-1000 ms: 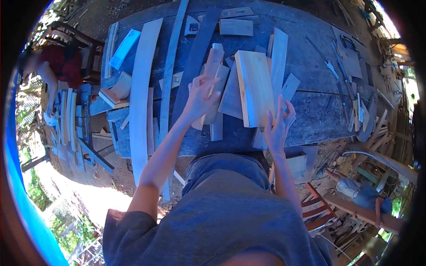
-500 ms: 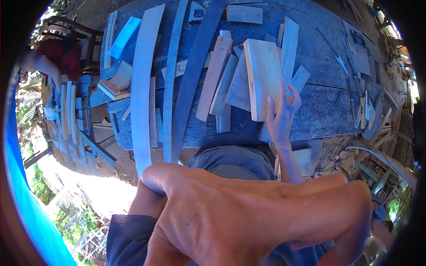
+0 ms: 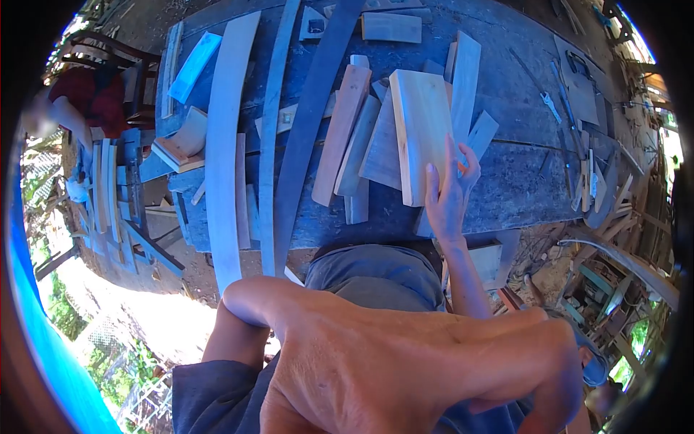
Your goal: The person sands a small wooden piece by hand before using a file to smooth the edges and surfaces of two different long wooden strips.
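A thick, pale wooden board [image 3: 423,108] rests tilted on other wood pieces on the blue-grey worktable [image 3: 520,184]. At its lower right corner is my right hand [image 3: 450,206], thumb and index finger extended over the board's face. The other fingers curl around a thin orange stick [image 3: 461,168] that looks like a pencil, mostly covered by them. Left of the board lie a reddish plank [image 3: 343,134] and a grey plank [image 3: 358,148]. My left hand is out of sight, behind bare skin filling the foreground.
Long strips, including a pale plank [image 3: 230,137] and a dark plank [image 3: 311,130], cross the table's left half. A curved wood piece [image 3: 186,134] lies farther left. Tools such as an adjustable wrench [image 3: 551,107] lie right. Another person in red [image 3: 94,98] is at far left.
The whole view has shifted slightly, with the table's contents lower and farther left. My right hand keeps its place at the board's corner, the orange stick still in its fingers.
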The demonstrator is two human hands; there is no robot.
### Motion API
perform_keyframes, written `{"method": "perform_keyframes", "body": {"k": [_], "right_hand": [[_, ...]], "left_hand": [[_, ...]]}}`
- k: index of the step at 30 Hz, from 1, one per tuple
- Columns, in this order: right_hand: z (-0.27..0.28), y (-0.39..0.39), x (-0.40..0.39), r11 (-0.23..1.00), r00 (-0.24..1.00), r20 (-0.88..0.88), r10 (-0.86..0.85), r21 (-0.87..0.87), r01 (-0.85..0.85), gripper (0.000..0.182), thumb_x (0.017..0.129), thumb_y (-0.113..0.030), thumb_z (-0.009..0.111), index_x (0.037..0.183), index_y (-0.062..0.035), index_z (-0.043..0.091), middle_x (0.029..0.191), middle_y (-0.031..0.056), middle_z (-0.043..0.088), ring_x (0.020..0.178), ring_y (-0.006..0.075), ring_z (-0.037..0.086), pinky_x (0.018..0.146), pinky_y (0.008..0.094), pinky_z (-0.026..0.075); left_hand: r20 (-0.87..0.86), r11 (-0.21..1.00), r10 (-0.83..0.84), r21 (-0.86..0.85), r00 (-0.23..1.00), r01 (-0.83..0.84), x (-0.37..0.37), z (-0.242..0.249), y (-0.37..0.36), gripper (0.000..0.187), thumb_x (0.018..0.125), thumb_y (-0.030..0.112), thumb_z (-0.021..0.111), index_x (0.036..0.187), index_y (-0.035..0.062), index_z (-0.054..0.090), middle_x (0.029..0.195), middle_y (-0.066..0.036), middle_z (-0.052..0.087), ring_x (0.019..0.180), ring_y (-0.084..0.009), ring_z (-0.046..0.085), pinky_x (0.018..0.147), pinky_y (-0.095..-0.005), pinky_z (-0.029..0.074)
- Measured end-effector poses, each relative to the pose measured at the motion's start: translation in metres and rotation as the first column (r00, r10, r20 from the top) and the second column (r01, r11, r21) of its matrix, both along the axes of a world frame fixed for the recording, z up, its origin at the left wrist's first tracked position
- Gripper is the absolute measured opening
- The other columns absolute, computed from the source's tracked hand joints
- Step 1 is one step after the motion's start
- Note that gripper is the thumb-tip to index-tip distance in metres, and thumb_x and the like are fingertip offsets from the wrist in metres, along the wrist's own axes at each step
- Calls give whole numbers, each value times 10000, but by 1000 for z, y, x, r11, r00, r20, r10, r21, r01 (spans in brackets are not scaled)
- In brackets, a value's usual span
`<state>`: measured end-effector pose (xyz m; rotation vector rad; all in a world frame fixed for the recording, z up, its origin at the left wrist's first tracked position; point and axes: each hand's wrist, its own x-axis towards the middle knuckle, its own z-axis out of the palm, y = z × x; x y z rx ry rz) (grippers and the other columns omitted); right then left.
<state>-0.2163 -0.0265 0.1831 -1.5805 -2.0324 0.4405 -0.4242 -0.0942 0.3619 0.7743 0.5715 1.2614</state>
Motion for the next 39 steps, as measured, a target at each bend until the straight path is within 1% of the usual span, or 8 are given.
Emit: {"method": "perform_keyframes", "body": {"k": [22, 24, 26, 27, 29, 31, 33, 39], "right_hand": [[-8, -2, 2, 999, 1000, 25, 14, -43, -13, 534, 984, -165, 587, 1493, -119, 429, 1394, 169, 378, 1294, 368, 379, 1045, 468, 404], [-13, -1, 4, 998, 993, 101, 68, -15, -66, 504, 984, -176, 582, 1470, -116, 463, 1374, 162, 405, 1286, 365, 398, 1048, 467, 395], [-17, 0, 5, 994, 980, 169, 106, 19, -111, 476, 984, -188, 577, 1447, -113, 496, 1354, 156, 432, 1279, 361, 417, 1052, 466, 386], [-18, -2, 5, 993, 974, 197, 112, 7, -116, 456, 983, -198, 574, 1427, -112, 521, 1334, 146, 453, 1271, 351, 432, 1055, 463, 375], [-19, -1, 5, 994, 970, 220, 107, 12, -113, 437, 981, -207, 570, 1407, -111, 546, 1314, 137, 473, 1262, 341, 447, 1058, 460, 364], [-21, -2, 7, 993, 968, 224, 111, 24, -119, 440, 976, -217, 573, 1405, -124, 550, 1305, 123, 484, 1262, 324, 448, 1053, 462, 355], [-20, -3, 6, 995, 971, 220, 98, 11, -103, 440, 974, -215, 574, 1404, -124, 551, 1306, 121, 484, 1259, 325, 450, 1051, 459, 355], [-25, -3, 4, 996, 972, 223, 79, 32, -88, 433, 977, -221, 569, 1400, -135, 555, 1301, 118, 488, 1253, 323, 454, 1049, 456, 351]], "left_hand": [[-374, 977, 213, 75, 903, -199, -11, -32, -45, 758, 953, 502, 598, 1528, 95, 319, 1365, -146, 478, 1225, -269, 486, 1058, -407, 369], [-405, 971, 238, 103, 883, -214, -44, -20, -13, 769, 956, 500, 592, 1545, 97, 306, 1383, -149, 472, 1239, -273, 482, 1075, -411, 363], [-442, 966, 259, 141, 859, -218, -42, -62, 58, 780, 960, 499, 587, 1562, 99, 293, 1401, -153, 467, 1253, -277, 477, 1093, -414, 356], [-769, 933, 294, 103, 567, -344, -63, -107, 58, 747, 975, 420, 599, 1556, 69, 288, 1419, -207, 444, 1268, -318, 472, 1093, -437, 350], [-937, 854, 275, 341, -216, -392, -124, -235, 28, 652, 961, 233, 632, 1509, 23, 347, 1315, -220, 474, 1164, -364, 505, 1036, -477, 394], [-853, 848, 144, 368, -502, -382, -150, -297, -12, 660, 943, 245, 650, 1497, 22, 367, 1288, -246, 489, 1151, -431, 489, 1023, -513, 378], [-887, 872, -22, 209, -462, -443, -137, -296, -30, 673, 915, 248, 672, 1480, 15, 389, 1287, -232, 503, 1152, -437, 488, 1013, -539, 374], [-951, 884, -18, 129, -309, -449, -136, -285, -31, 568, 889, 92, 653, 1417, -25, 478, 1331, -237, 539, 1173, -427, 546, 990, -482, 472]]}}
